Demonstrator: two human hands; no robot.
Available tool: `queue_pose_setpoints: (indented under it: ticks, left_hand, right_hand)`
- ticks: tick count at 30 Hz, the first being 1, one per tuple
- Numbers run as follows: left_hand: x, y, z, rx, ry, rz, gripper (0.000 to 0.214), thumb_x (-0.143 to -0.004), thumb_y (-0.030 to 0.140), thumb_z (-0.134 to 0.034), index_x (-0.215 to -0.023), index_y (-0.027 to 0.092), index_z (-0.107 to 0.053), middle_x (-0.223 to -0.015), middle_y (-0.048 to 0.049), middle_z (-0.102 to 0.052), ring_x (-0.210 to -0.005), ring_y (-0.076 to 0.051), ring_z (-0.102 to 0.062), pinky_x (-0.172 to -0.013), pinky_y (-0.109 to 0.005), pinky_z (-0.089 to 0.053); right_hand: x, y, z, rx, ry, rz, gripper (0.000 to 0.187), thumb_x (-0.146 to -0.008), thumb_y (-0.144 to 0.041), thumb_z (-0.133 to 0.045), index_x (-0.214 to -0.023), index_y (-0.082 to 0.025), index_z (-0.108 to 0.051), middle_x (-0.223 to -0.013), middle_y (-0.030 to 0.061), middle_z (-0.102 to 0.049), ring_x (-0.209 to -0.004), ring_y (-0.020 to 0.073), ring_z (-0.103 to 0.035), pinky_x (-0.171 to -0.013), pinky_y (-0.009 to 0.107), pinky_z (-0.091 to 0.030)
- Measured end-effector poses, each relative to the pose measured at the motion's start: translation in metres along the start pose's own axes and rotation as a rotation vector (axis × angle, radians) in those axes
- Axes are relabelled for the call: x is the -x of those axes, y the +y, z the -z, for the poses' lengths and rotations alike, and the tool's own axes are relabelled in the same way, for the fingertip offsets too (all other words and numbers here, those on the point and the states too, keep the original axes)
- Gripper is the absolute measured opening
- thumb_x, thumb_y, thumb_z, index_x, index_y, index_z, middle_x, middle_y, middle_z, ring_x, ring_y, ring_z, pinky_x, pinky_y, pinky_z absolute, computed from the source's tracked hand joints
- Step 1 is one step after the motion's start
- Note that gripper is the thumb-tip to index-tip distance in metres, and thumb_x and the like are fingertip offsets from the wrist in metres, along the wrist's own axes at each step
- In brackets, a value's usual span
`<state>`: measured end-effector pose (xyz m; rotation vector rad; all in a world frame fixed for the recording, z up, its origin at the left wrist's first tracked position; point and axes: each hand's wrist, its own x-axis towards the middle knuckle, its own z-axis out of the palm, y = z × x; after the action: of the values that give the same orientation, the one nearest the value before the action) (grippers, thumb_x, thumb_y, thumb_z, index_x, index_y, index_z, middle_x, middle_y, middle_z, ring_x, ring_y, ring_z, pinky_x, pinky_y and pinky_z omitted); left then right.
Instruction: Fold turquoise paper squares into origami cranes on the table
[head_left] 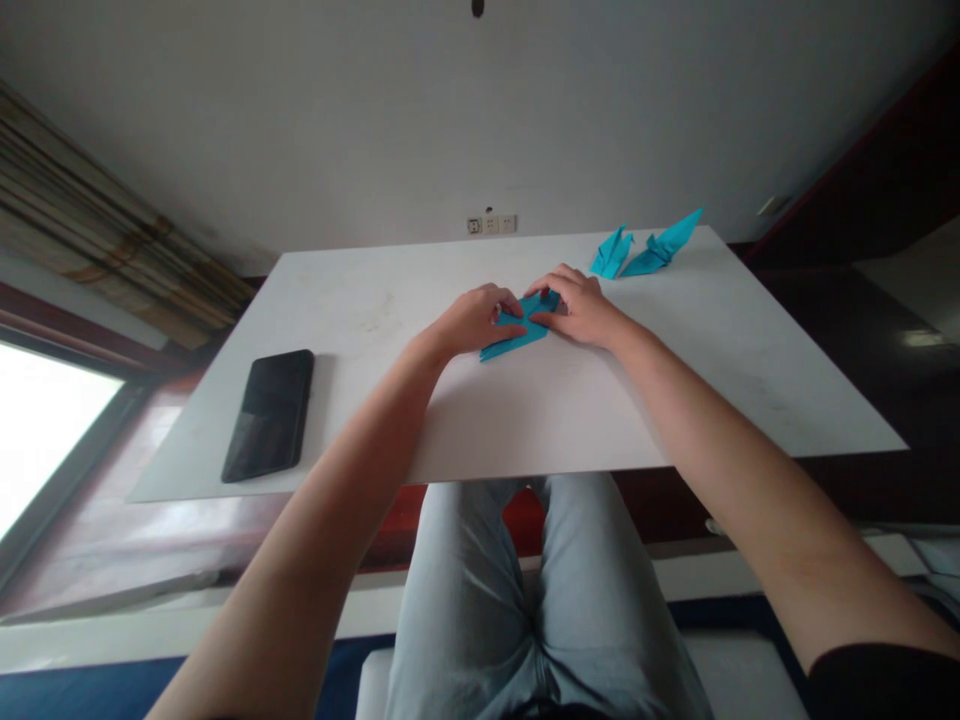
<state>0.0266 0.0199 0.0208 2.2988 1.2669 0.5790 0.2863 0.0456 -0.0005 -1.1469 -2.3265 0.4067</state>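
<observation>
A folded piece of blue origami paper (517,335) lies on the white table between my hands. My left hand (480,315) grips its left part, thumb on top and fingers curled at the far edge. On the paper's right part, my right hand (576,305) pinches with thumb and fingers. Both thumbs point toward each other over the middle of the paper. Parts of the paper are hidden under my fingers. Beyond my right hand stand two folded blue paper figures, a smaller one (611,253) and a larger one (664,248) with a long raised point.
The white table (360,400) reaches toward a grey wall. A black phone-like device (270,415) lies near its left front edge. Wall sockets (491,225) sit behind the far edge. A striped curtain (112,210) and a window are at the left.
</observation>
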Motion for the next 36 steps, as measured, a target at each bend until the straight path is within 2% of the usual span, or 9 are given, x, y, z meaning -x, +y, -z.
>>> queue_pose_setpoints:
  ticks: [3,8,13,19,27,32,36]
  left_hand:
    - [0.001,-0.001,0.001,0.012,-0.014,-0.007,0.036,-0.09,0.038,-0.086,-0.121,0.021,-0.086,-0.116,-0.01,-0.076,-0.099,-0.024,-0.071,-0.097,-0.037,-0.058]
    - [0.004,-0.004,0.004,-0.031,-0.036,-0.023,0.037,-0.094,0.04,-0.082,-0.127,0.024,-0.087,-0.143,-0.0147,-0.067,-0.114,-0.026,-0.072,-0.113,-0.045,-0.056]
    - [0.004,-0.007,0.007,-0.084,-0.03,-0.037,0.037,-0.095,0.04,-0.078,-0.128,0.028,-0.088,-0.137,-0.0133,-0.074,-0.134,-0.034,-0.068,-0.122,-0.052,-0.05]
    - [-0.001,-0.001,0.0,-0.059,0.053,0.022,0.027,-0.095,0.041,-0.079,-0.113,0.025,-0.091,-0.126,-0.0122,-0.08,-0.111,-0.029,-0.075,-0.108,-0.045,-0.056]
    - [-0.004,-0.002,-0.004,-0.007,0.081,0.024,0.021,-0.091,0.035,-0.083,-0.108,0.024,-0.091,-0.123,-0.01,-0.083,-0.114,-0.029,-0.076,-0.108,-0.043,-0.056]
    - [-0.003,-0.002,-0.004,0.019,0.109,-0.051,0.022,-0.091,0.028,-0.083,-0.111,0.024,-0.089,-0.132,-0.0113,-0.081,-0.119,-0.028,-0.076,-0.116,-0.046,-0.055]
    - [-0.006,-0.005,-0.009,0.05,0.147,-0.086,0.029,-0.089,0.024,-0.084,-0.118,0.022,-0.084,-0.129,-0.0102,-0.082,-0.111,-0.025,-0.078,-0.108,-0.042,-0.058]
  right_hand:
    - [0.001,0.0,0.003,0.034,-0.018,0.003,0.035,-0.104,-0.047,-0.074,-0.136,-0.035,-0.083,-0.151,0.0112,-0.075,-0.137,0.0441,-0.06,-0.118,0.062,-0.04]
    - [0.002,0.002,0.005,0.052,-0.082,0.014,0.024,-0.107,-0.05,-0.071,-0.119,-0.038,-0.088,-0.139,0.0073,-0.082,-0.139,0.046,-0.055,-0.119,0.068,-0.034]
    - [0.001,0.01,0.005,0.074,-0.047,0.001,0.026,-0.103,-0.056,-0.077,-0.113,-0.035,-0.09,-0.13,0.0116,-0.08,-0.133,0.0453,-0.056,-0.117,0.067,-0.036]
    - [-0.001,0.011,0.004,0.057,-0.072,0.005,0.027,-0.098,-0.056,-0.084,-0.111,-0.034,-0.089,-0.125,0.0118,-0.077,-0.129,0.0433,-0.061,-0.119,0.065,-0.04]
    - [0.0,0.005,0.009,-0.026,-0.1,0.044,0.023,-0.096,-0.051,-0.084,-0.107,-0.031,-0.088,-0.121,0.0109,-0.079,-0.127,0.0405,-0.067,-0.12,0.06,-0.044]
    - [0.002,0.0,0.01,-0.069,-0.078,0.041,0.032,-0.093,-0.047,-0.085,-0.12,-0.03,-0.085,-0.128,0.011,-0.082,-0.123,0.04,-0.069,-0.117,0.058,-0.045]
    - [0.002,-0.003,0.009,-0.083,-0.038,0.023,0.046,-0.09,-0.046,-0.087,-0.132,-0.03,-0.08,-0.129,0.0112,-0.082,-0.122,0.0405,-0.069,-0.115,0.057,-0.045]
